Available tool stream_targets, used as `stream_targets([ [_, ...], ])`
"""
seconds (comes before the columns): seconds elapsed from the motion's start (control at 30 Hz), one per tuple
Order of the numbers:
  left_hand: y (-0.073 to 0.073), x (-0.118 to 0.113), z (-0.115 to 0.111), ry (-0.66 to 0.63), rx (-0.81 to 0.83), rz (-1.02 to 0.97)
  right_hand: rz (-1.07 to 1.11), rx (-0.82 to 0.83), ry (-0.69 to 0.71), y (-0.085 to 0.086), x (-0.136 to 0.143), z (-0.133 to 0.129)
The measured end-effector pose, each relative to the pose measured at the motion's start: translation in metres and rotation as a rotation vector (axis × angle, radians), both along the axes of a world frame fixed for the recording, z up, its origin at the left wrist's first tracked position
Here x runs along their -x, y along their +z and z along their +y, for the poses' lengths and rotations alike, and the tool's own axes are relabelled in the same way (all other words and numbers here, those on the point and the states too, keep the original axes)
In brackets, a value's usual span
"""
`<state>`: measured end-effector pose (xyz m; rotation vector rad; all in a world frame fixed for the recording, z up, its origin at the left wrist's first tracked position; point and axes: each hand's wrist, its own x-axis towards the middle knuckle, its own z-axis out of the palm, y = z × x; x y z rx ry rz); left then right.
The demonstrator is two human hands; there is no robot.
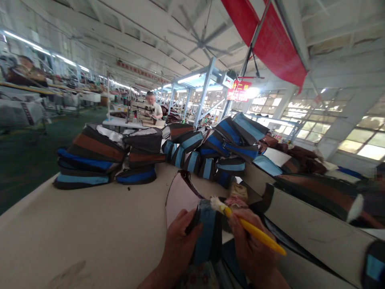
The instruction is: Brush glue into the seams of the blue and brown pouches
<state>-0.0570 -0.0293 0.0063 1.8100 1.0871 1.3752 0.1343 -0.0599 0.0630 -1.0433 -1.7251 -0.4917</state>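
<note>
My left hand [180, 237] grips a sewn fabric cover [207, 230] with a light blue stripe between dark grey panels. Its fingers and thumb are closed on the cover's left edge; a pale pinkish lining [180, 196] flares up behind. In my right hand [252, 241] is a yellow-handled brush [258, 233], tilted, with whitish matted bristles pointing up and left. Those bristles are close to the cover's upper right edge; I cannot tell if they touch it. Just beyond the right hand stands a small brownish container [239, 192] with a pinkish rag-like piece at its front.
Stacks of striped covers [93, 150] in brown, blue and grey lie along the far side of the pale table [75, 224]. More blue-striped pieces [222, 136] are heaped behind my hands. Long beige panels [313, 220] spread to the right. A person [155, 106] sits at a sewing machine beyond.
</note>
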Motion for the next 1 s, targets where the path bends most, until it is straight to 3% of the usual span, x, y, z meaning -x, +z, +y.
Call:
stream_targets([
  [0.07, -0.009, -0.004, 0.001, 0.039, -0.105, 0.05, -0.031, 0.003, 0.024, -0.001, 0.001, -0.003],
  [0.17, -0.022, -0.01, 0.004, 0.153, -0.408, 0.269, 0.003, 0.018, -0.014, 0.006, -0.002, -0.006],
  [0.3, -0.026, -0.011, 0.006, 0.261, -0.705, 0.546, 0.039, 0.075, 0.023, 0.023, -0.002, -0.016],
  [0.4, -0.021, -0.011, 0.005, 0.279, -0.732, 0.602, -0.145, 0.165, 0.147, 0.03, 0.001, -0.017],
  [0.47, -0.018, -0.01, 0.004, 0.282, -0.731, 0.622, -0.25, 0.148, 0.152, 0.032, 0.0, -0.014],
  [0.57, -0.018, -0.01, 0.002, 0.282, -0.73, 0.666, -0.227, 0.107, 0.1, 0.035, -0.004, -0.008],
  [0.73, -0.017, -0.014, -0.002, 0.306, -0.751, 0.695, -0.294, 0.226, 0.206, 0.034, -0.002, 0.002],
  [0.87, -0.015, -0.018, -0.006, 0.281, -0.775, 0.692, -0.279, 0.234, 0.152, 0.031, -0.003, 0.012],
  [1.0, -0.019, -0.023, -0.008, 0.268, -0.771, 0.7, -0.347, 0.324, 0.234, 0.031, -0.006, 0.021],
])
